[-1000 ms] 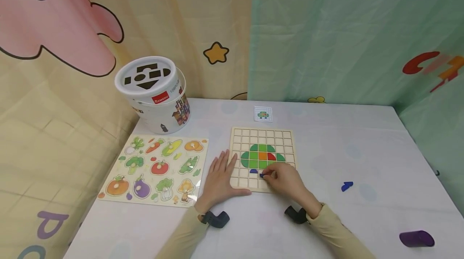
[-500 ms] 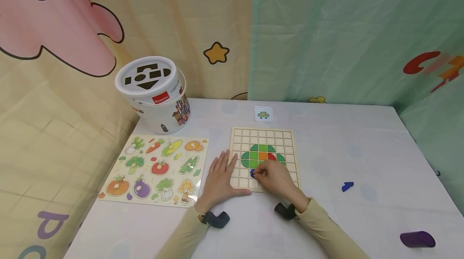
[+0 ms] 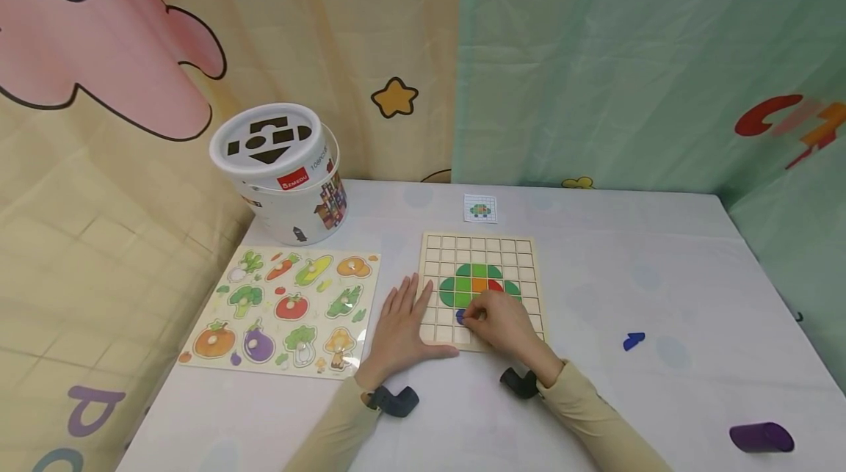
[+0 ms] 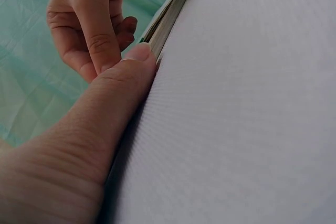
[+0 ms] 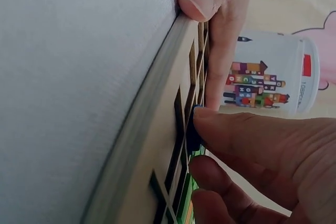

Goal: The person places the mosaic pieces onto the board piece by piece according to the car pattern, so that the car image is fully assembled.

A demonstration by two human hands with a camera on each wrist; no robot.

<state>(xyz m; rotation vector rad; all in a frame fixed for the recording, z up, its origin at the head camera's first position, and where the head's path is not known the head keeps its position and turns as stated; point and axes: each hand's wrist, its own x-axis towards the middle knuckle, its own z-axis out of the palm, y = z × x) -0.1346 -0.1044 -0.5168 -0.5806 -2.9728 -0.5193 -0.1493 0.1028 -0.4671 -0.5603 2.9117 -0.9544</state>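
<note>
A wooden grid board [image 3: 439,244] bears a car shape of green, orange and red pieces. My right hand [image 3: 505,325] is over the front part of the board, thumb and finger pinching a small blue piece [image 5: 193,132]. In the head view that piece [image 3: 460,316] is right below the green row, where the other blue half-round lies. My left hand [image 3: 399,325] rests against the board's left side with fingers stretched out. Its thumb [image 4: 123,74] lies along the front edge in the left wrist view.
A picture card [image 3: 480,208] with a small car lies behind the board. To the left are a vegetable puzzle board [image 3: 211,308] and a white bucket [image 3: 284,200]. Small blue pieces [image 3: 633,340] and a purple cylinder [image 3: 762,437] lie on the right.
My right hand has moved left along the board with the blue piece, up to the other blue half-round, and has held still since half a second ago. The left hand has not moved.
</note>
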